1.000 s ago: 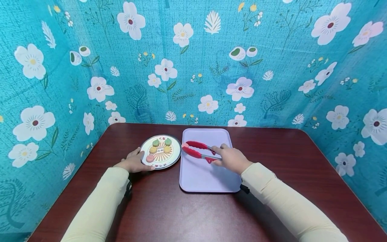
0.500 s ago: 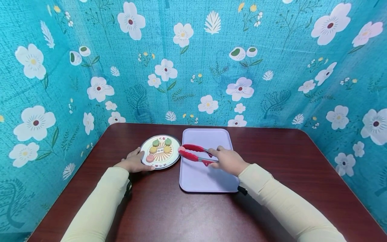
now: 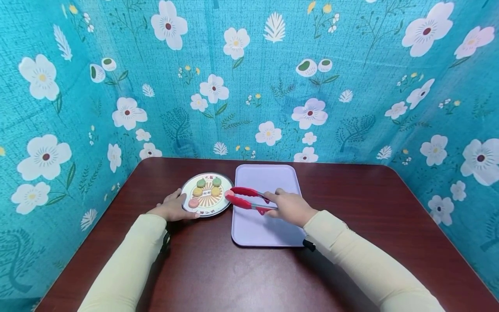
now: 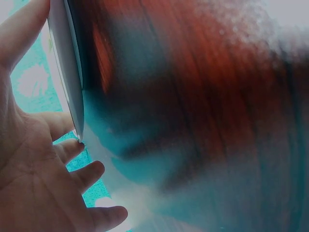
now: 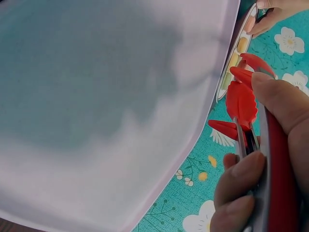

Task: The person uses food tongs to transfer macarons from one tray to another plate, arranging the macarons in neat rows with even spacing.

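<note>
My right hand (image 3: 290, 208) grips a pair of red-tipped metal tongs (image 3: 239, 202) above the tray. Between the tong tips is a small round pink macaron (image 3: 229, 194), overlapping the right rim of a patterned white plate (image 3: 221, 206). On that plate lie two green macarons, two yellow ones and another pink macaron (image 3: 193, 203). My left hand (image 3: 171, 209) rests against the plate's left side, thumb along the front rim. In the left wrist view, its fingers are spread and mostly straight beside the plate's edge (image 4: 67, 67).
A lilac rectangular tray (image 3: 269, 232) lies right of the plate, under the tongs. Both stand towards the back of a dark red-brown table (image 3: 218, 277). A blue floral cloth (image 3: 249, 108) hangs behind the table and along both sides.
The right hand has moved left with the tongs and the pink macaron, from over the tray to the plate's right rim. The left hand and plate have stayed in place.
</note>
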Tool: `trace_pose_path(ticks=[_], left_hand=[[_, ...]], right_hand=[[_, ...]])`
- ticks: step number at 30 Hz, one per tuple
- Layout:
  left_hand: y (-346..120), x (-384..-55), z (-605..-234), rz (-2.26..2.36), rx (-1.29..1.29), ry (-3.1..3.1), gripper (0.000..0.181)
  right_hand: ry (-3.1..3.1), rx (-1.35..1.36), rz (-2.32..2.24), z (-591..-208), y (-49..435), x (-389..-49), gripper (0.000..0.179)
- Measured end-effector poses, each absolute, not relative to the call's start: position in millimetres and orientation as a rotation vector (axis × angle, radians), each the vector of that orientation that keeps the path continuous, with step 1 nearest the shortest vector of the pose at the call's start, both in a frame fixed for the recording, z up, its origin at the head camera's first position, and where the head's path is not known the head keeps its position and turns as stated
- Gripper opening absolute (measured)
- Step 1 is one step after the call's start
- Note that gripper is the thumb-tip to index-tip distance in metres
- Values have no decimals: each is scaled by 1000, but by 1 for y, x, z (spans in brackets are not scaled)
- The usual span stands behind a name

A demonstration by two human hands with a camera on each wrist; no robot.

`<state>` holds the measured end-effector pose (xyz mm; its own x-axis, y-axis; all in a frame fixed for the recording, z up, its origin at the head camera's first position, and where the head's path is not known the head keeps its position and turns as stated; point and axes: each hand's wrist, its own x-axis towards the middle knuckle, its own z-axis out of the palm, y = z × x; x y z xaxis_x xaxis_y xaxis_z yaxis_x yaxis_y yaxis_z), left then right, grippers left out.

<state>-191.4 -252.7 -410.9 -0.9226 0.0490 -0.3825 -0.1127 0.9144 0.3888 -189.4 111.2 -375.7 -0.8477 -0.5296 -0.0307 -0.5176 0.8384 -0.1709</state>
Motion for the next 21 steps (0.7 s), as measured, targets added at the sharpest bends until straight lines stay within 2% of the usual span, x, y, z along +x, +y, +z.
trace_pose_path(ticks=[21], left_hand=[[-252,-191,-409,572,-55,2683,112]], right_hand=[[2906,-871,-198,-374,95,-191,62]])
